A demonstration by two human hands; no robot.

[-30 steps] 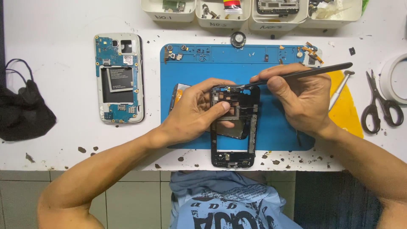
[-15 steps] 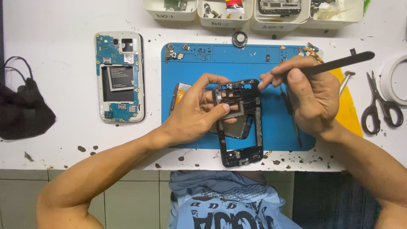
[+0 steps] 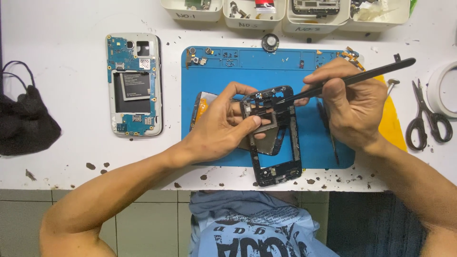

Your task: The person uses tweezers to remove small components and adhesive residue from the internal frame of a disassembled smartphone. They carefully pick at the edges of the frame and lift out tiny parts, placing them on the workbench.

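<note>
My left hand (image 3: 223, 126) grips a black phone middle frame (image 3: 281, 164) over the blue work mat (image 3: 266, 71), thumb pressed on the frame's upper part. My right hand (image 3: 350, 107) pinches a long black pry tool (image 3: 376, 74) whose tip rests on the frame's top edge. Under the frame and my left hand lies a phone part with an orange edge (image 3: 202, 107). The frame's lower end hangs over the table's front edge.
An opened phone with exposed blue board and battery (image 3: 134, 84) lies left of the mat. Black scissors (image 3: 426, 119) and a tape roll (image 3: 445, 90) sit at right, a black cloth (image 3: 24, 123) at far left, and white parts bins (image 3: 285, 12) along the back. Small screws and parts dot the mat's top.
The frame has shifted slightly and my right hand has lowered the pry tool, its tip staying at the frame's top edge. My left hand keeps its grip.
</note>
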